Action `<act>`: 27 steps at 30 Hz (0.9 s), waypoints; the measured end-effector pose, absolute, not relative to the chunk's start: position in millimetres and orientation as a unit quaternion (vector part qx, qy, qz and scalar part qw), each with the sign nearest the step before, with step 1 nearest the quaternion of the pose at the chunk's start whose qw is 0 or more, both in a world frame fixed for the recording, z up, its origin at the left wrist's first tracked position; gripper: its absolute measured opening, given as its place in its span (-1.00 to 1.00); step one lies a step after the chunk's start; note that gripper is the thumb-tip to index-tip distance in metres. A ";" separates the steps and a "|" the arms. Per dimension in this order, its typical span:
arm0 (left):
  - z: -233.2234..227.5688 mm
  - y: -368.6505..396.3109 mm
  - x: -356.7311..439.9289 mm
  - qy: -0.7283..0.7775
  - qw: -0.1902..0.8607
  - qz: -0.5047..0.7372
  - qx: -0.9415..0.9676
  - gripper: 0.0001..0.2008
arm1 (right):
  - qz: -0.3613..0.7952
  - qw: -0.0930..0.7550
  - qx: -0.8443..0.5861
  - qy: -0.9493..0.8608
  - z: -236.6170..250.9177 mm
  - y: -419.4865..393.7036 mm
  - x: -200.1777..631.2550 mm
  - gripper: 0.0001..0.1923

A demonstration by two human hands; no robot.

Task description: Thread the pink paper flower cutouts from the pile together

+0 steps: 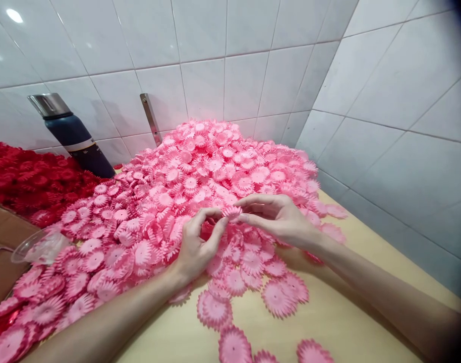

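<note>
I see a pink flower pile [200,171] filling frame centre, a red flower heap [30,181] at left, and a dark flask [73,136] upper left. My left hand [194,247] and right hand [276,219] meet at centre, fingertips of both pinching one small pink flower [231,212] just above the pile.

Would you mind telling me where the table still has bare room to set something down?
Bare wood runs along the right tiled wall, beside the right hand. Another free patch lies near the front edge, between the forearms. The pink flower pile crowds the middle; red flowers and a flask fill the left.
</note>
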State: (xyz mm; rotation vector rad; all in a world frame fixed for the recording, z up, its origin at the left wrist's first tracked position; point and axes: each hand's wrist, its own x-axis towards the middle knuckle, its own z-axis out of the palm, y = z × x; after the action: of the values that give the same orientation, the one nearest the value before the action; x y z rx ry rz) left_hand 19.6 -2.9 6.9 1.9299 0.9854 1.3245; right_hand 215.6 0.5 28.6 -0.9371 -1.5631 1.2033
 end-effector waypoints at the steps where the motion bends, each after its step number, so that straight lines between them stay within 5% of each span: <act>1: 7.1 -3.4 19.6 0.367 0.290 0.498 0.730 -0.96 | 0.487 0.463 -0.379 -0.636 27.7 -0.2 214.5 -0.71; 14: 9.2 -7.0 20.1 0.378 0.227 0.503 0.743 -0.98 | 0.282 0.529 -0.427 -0.677 24.0 -15.8 189.7 -0.99; 23: 5.4 -3.7 19.0 0.394 0.214 0.531 0.719 -0.99 | 0.127 0.547 -0.358 -0.746 23.0 -17.1 187.8 -0.89; 27: 2.8 0.4 18.2 0.383 0.272 0.542 0.697 -0.72 | 0.129 0.564 -0.391 -0.716 20.5 -14.3 192.0 -0.87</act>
State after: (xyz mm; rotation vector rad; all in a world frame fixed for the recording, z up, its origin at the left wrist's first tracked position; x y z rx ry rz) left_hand 18.2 0.4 2.8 1.8755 1.0320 1.4601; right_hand 192.0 -14.3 20.5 -0.9213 -1.6844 0.3025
